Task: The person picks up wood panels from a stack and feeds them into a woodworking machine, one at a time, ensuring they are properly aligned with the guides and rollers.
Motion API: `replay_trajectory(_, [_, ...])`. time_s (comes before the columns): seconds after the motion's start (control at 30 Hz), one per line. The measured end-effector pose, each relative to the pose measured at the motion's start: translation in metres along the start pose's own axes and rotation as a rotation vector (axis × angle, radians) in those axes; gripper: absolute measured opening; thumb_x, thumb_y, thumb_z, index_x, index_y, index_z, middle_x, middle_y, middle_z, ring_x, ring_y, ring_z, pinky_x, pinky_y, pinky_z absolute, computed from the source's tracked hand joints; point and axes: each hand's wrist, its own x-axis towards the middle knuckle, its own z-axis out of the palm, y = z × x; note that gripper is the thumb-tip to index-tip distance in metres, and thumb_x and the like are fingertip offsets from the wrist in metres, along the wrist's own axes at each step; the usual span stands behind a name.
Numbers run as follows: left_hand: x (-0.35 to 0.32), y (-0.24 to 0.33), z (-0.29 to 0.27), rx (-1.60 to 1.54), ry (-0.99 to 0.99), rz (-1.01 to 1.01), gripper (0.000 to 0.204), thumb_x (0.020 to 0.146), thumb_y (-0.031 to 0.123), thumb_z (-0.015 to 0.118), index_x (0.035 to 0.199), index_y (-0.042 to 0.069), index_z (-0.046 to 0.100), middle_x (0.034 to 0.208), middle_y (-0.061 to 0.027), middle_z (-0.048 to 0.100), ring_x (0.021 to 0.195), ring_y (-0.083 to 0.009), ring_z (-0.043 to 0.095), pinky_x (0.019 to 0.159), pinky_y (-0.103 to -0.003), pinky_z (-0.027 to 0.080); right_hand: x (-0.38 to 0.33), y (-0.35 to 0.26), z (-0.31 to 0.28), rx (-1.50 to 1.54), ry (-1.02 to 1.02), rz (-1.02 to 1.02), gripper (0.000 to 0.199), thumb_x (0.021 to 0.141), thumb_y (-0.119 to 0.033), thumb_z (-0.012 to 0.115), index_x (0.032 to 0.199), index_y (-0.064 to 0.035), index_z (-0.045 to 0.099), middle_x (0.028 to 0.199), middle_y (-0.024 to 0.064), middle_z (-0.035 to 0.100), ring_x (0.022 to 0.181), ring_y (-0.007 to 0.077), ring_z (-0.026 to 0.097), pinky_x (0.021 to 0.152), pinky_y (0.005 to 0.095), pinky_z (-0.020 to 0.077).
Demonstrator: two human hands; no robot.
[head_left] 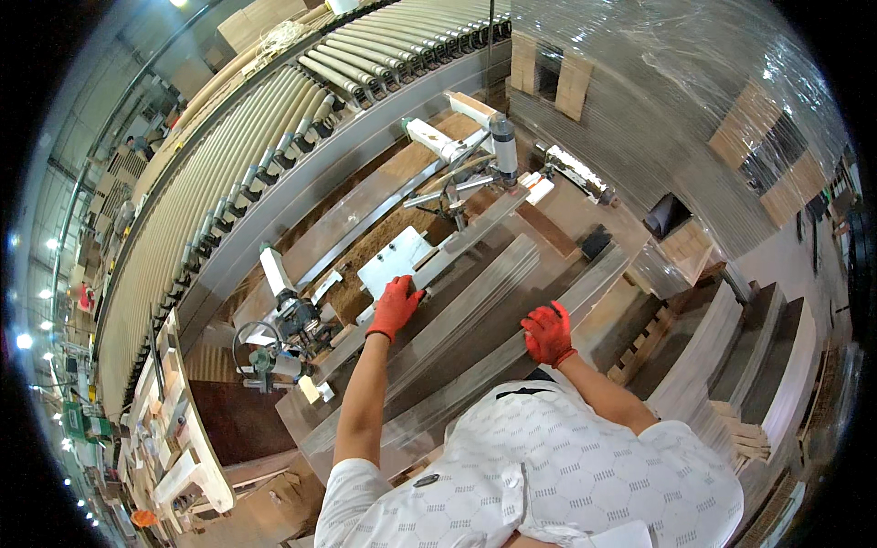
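Two red work gloves cover my hands. My left hand lies over the long metal guide rail of a bench machine, beside a white plate; its fingers reach forward and the thumb stands apart. To the right, my right hand has its fingers curled at the edge of the nearer bundle of long grey-brown strips. Its fingertips are partly hidden. Between my hands runs another bundle of long strips, lying slantwise on the brown worktop.
Machine heads with hoses stand at the left and the far end. A roller conveyor curves behind. Film-wrapped stacks of boards rise at the right, with dark panels nearer me. A wooden bench stands left.
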Motion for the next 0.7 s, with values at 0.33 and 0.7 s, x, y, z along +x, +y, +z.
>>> replay_trajectory(0.33, [-0.064, 0.142, -0.08, 0.001, 0.03, -0.013, 0.044, 0.097, 0.032, 0.077, 0.129, 0.005, 0.064, 0.118, -0.0177, 0.07, 0.11, -0.0408, 0.068, 0.087, -0.05, 0.057, -0.004, 0.006, 0.0, -0.038, -0.017, -0.016, 0.032, 0.085, -0.026, 0.072, 0.115, -0.0151, 0.075, 0.117, 0.0081, 0.07, 0.123, 0.032, 0.064, 0.122, 0.0625, 0.0354])
replay_trajectory(0.7, [-0.17, 0.103, -0.072, 0.148, 0.054, -0.078, 0.066, 0.087, 0.032, 0.085, 0.142, 0.006, 0.059, 0.139, -0.0137, 0.065, 0.128, -0.0358, 0.061, 0.106, -0.049, 0.047, 0.076, -0.012, -0.044, 0.02, 0.069, -0.03, 0.058, 0.085, -0.033, 0.08, 0.138, -0.0149, 0.065, 0.141, 0.0127, 0.061, 0.137, 0.0357, 0.056, 0.124, 0.0645, 0.0313])
